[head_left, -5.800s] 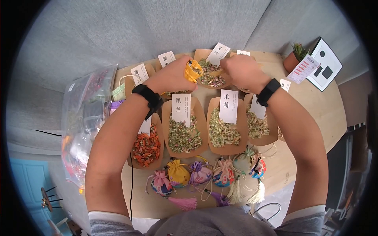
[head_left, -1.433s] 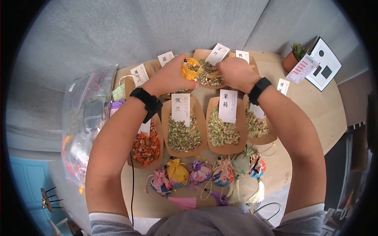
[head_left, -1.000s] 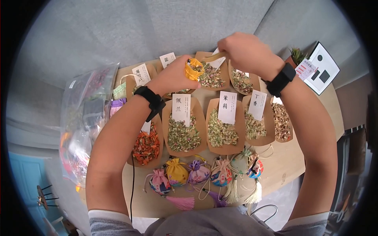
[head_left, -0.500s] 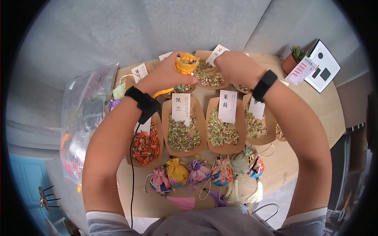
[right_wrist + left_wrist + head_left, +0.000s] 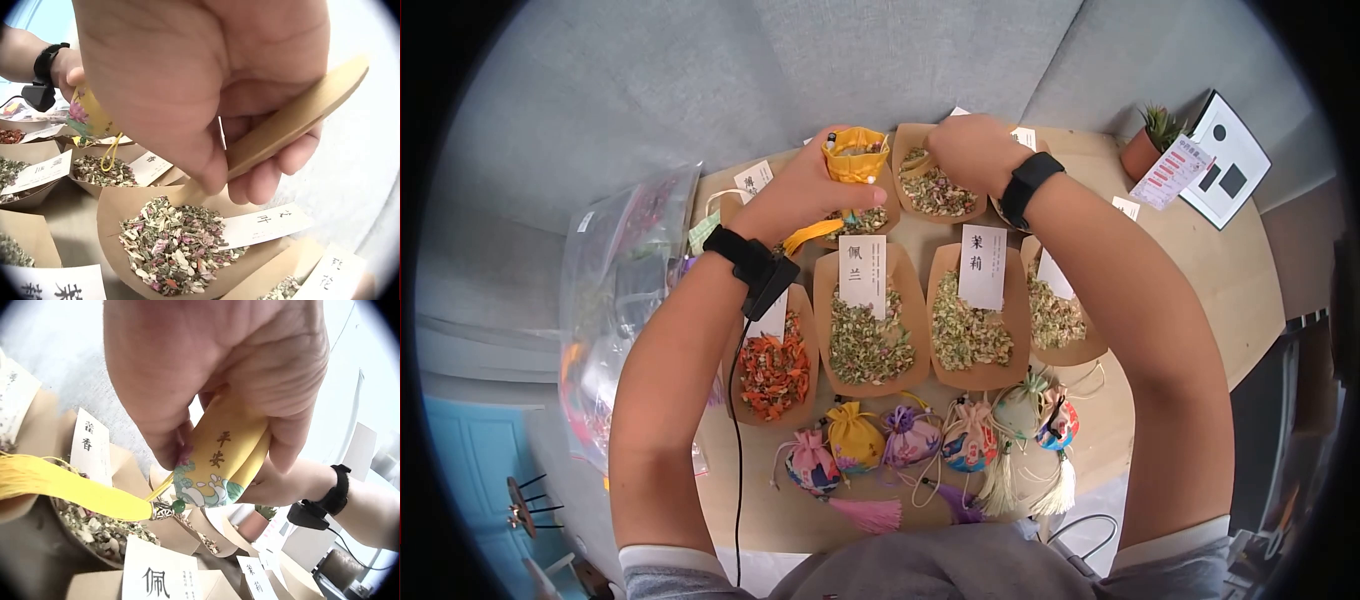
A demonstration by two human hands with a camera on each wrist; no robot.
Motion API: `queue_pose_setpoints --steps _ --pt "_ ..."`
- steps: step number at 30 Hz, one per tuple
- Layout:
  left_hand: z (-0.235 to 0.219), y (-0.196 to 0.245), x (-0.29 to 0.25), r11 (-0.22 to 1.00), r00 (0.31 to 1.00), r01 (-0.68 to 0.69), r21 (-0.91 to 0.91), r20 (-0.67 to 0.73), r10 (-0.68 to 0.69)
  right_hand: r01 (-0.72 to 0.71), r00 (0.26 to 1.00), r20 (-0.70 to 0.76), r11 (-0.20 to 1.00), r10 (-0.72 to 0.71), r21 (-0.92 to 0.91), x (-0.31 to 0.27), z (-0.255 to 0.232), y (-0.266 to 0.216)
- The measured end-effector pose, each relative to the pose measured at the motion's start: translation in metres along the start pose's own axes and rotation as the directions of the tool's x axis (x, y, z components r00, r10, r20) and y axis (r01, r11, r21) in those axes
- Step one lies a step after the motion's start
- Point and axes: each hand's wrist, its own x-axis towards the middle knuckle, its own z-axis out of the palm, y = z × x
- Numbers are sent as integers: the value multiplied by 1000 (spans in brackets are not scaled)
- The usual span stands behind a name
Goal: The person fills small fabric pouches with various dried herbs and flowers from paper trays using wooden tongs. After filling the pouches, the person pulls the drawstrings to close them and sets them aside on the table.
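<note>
My left hand (image 5: 790,187) grips a small yellow drawstring pouch (image 5: 857,166) by its sides, mouth up and spread wide. In the left wrist view the pouch shows printed characters and flowers, and a yellow tassel (image 5: 75,487) hangs off its bottom. To the right, my right hand (image 5: 980,150) pinches a flat-handled wooden spoon (image 5: 294,122) between thumb and fingers. The spoon slants down to the dried herbs (image 5: 178,250) in a brown paper tray (image 5: 109,219) with a white label card (image 5: 265,225); its lower end is mostly hidden by the hand and herbs.
More paper trays hold herbs, among them orange petals (image 5: 775,378). Several finished-looking pouches, one of them pink (image 5: 811,462), line the table's near side. A plastic bag (image 5: 615,310) lies left; a potted plant (image 5: 1140,155) and framed board (image 5: 1225,160) stand back right.
My left hand has shifted left with the pouch, whose mouth now faces up more. My right hand swung up over the back with the spoon, then came down and left to the tray.
</note>
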Motion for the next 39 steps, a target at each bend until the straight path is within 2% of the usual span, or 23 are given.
queue_pose_setpoints --steps 3,5,10,13,15,19,22,25,27,30,34,36,39 --pt "4 7 -8 1000 999 -12 19 38 12 35 999 -4 998 -35 46 0 2 2" --pt "4 7 -10 999 999 -1 42 38 0 -10 987 161 1000 12 -16 -4 -4 16" --pt "6 9 -7 996 997 9 86 77 -16 -93 979 182 996 93 -13 -20 -5 35" --pt "8 5 -3 998 996 8 70 84 -14 -66 986 161 995 54 71 -17 17 38" --pt "8 2 -1 997 993 -11 71 115 3 -78 985 169 978 46 192 -15 21 32" --pt "10 3 -3 998 997 -18 60 76 14 -31 981 196 977 -12 210 -18 17 23" --pt "11 3 -2 997 997 -12 79 78 5 37 986 154 980 -68 196 -20 25 21" --pt "11 2 1 996 996 5 87 85 -13 15 995 93 989 -29 144 -29 19 7" --pt "14 1 4 985 997 -10 172 76 -3 4 999 40 998 -7 65 -30 19 2" --pt "20 0 5 986 999 2 166 36 -8 -53 998 41 997 50 65 -29 23 -1" --pt "25 -5 11 981 999 -31 190 27 26 -80 996 36 994 77 79 -32 18 7" --pt "28 -3 12 974 1000 -18 228 15 15 -72 997 -34 996 74 56 -39 3 12" --pt "29 -5 18 956 1000 -3 293 4 2 -52 997 -58 998 53 18 -38 -13 27"
